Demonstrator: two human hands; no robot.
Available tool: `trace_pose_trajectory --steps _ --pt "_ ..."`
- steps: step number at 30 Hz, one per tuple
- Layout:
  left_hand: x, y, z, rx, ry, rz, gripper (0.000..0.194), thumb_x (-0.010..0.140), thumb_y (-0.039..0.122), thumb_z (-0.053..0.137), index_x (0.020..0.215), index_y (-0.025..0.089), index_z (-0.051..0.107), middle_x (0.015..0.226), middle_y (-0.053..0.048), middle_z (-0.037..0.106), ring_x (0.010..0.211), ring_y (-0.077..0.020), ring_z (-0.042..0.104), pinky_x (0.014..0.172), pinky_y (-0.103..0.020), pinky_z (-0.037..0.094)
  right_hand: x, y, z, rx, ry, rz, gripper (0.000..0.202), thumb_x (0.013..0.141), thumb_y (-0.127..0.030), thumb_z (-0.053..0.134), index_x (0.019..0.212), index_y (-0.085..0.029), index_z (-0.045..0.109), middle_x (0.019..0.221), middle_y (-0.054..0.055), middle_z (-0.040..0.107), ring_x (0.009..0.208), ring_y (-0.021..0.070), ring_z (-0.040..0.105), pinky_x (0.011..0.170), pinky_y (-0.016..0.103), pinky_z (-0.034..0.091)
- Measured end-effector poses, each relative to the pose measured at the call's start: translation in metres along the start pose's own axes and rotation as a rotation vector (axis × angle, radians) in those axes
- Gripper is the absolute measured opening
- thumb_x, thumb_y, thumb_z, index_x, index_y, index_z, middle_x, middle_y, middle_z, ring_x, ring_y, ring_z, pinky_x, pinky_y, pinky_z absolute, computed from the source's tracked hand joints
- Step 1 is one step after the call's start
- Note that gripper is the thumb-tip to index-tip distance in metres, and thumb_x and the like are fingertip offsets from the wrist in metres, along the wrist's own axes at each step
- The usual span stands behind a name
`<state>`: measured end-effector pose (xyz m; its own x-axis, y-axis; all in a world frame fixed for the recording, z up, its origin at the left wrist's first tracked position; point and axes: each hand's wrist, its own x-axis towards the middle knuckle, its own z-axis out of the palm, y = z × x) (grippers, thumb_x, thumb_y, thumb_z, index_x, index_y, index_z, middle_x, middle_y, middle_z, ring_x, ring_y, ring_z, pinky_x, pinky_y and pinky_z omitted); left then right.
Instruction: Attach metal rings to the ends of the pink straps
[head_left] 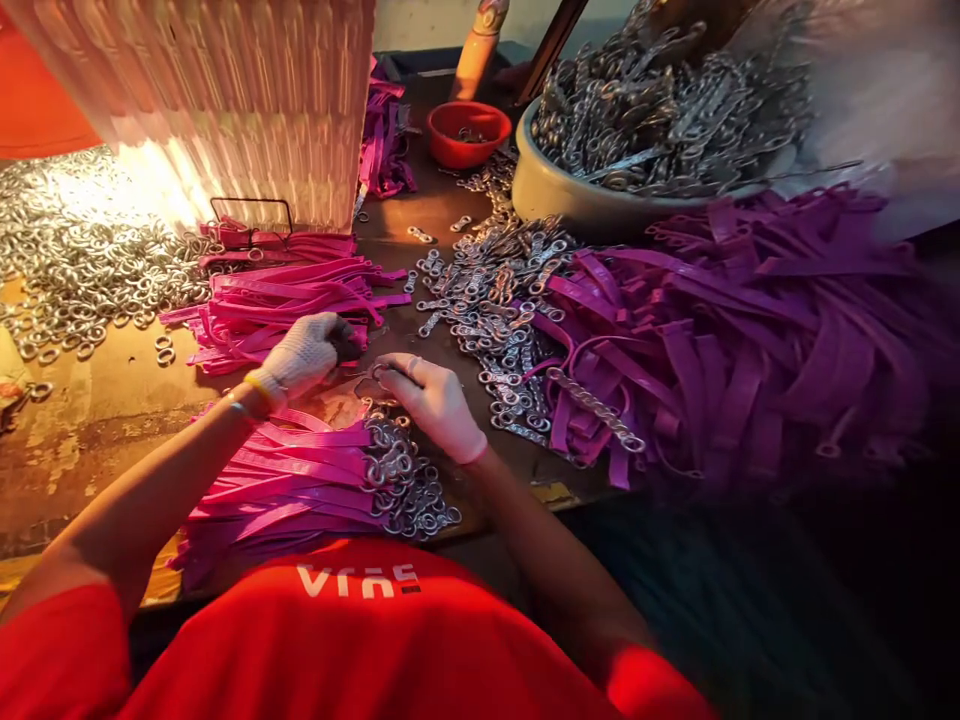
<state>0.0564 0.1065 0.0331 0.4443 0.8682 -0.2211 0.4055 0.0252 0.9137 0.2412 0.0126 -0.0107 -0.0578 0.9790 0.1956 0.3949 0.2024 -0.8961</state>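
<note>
- Flat bright-pink straps (300, 460) with silvery metal rings (409, 480) at their right ends lie just below your hands, by the near edge; a brush from your shirt could drag them off.
- Your left hand (304, 355), in a white knit glove, has curled fingers; whether they grip anything, you cannot tell from here. A forearm nudge could scatter the heap of loose silvery rings (90, 260).
- Your right hand (435, 400), in a pale glove, pinches a small thin metal loop (365, 382), which could slip if the glove dulls your touch.
- Silvery double-ended metal links (499, 300) touch the purple-pink strap pile (720, 350); pulling a strap could snag them.
- The brown tabletop (67, 450) is scuffed and flaking. Strong light glares by the ribbed translucent panel (255, 110); beyond stand a red plastic bowl (469, 135) and an overfull cream basin (592, 208), and the right side falls dark.
</note>
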Motion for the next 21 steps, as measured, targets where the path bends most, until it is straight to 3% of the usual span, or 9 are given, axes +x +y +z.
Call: trace_pose_trajectory --steps 4,6,9,12,15,18,21 --pt "-0.059 0.015 -0.012 -0.339 -0.093 -0.106 0.024 0.082 0.037 0.074 0.081 0.016 0.062 0.054 0.005 0.049 0.039 -0.0050 0.034 0.038 -0.019 0.023 -0.011 -0.034 0.001 -0.053 -0.039 -0.120 0.027 0.100 -0.028 0.053 0.122 -0.021 0.067 0.118 0.007 0.075 0.107 0.0202 0.069 0.096 0.033 0.051" --pt "-0.085 0.017 -0.011 -0.371 -0.075 -0.137 0.030 0.086 0.043 0.071 0.078 0.015 0.062 0.048 0.006 0.043 0.038 -0.0044 0.031 0.037 -0.018 0.021 -0.016 -0.047 0.010 -0.175 -0.069 -0.191 0.029 0.100 -0.020 0.049 0.125 -0.021 0.065 0.119 0.008 0.074 0.110 0.0206 0.068 0.098 0.033 0.051" --pt "-0.112 0.010 -0.005 -0.332 -0.007 -0.141 0.036 0.089 0.046 0.067 0.072 0.015 0.061 0.047 0.004 0.044 0.037 -0.0051 0.034 0.037 -0.018 0.023 -0.027 -0.063 0.029 -0.448 -0.122 -0.216 0.030 0.101 -0.016 0.045 0.124 -0.018 0.063 0.110 0.010 0.073 0.100 0.0215 0.067 0.089 0.032 0.050" --pt "-0.128 -0.002 0.000 -0.248 0.013 -0.142 0.038 0.090 0.047 0.065 0.069 0.017 0.057 0.047 0.002 0.049 0.038 -0.0073 0.039 0.037 -0.019 0.026 -0.039 -0.072 0.042 -0.733 -0.138 -0.278 0.029 0.101 -0.015 0.041 0.121 -0.016 0.062 0.094 0.010 0.070 0.082 0.0215 0.062 0.075 0.032 0.045" --pt "-0.138 -0.010 -0.001 -0.202 -0.067 -0.155 0.041 0.093 0.047 0.059 0.065 0.018 0.051 0.047 0.003 0.047 0.040 -0.0081 0.038 0.039 -0.021 0.025 -0.050 -0.072 0.047 -0.906 -0.111 -0.417 0.030 0.101 -0.013 0.036 0.120 -0.014 0.061 0.082 0.008 0.065 0.072 0.0215 0.054 0.065 0.035 0.037" --pt "-0.145 -0.012 -0.003 -0.068 -0.063 -0.039 0.037 0.092 0.040 0.060 0.063 0.018 0.052 0.055 0.002 0.050 0.049 -0.0090 0.040 0.047 -0.021 0.027 -0.056 -0.069 0.045 -0.946 -0.108 -0.481 0.032 0.102 -0.012 0.033 0.121 -0.015 0.060 0.077 0.006 0.061 0.067 0.0211 0.049 0.061 0.036 0.033" --pt "-0.151 -0.018 0.005 -0.017 -0.011 0.017 0.015 0.078 0.021 0.072 0.067 0.017 0.063 0.064 0.000 0.057 0.062 -0.0121 0.044 0.057 -0.023 0.031 -0.058 -0.071 0.046 -0.901 -0.169 -0.460 0.032 0.102 -0.013 0.034 0.122 -0.016 0.059 0.079 0.007 0.061 0.069 0.0212 0.051 0.063 0.036 0.035"
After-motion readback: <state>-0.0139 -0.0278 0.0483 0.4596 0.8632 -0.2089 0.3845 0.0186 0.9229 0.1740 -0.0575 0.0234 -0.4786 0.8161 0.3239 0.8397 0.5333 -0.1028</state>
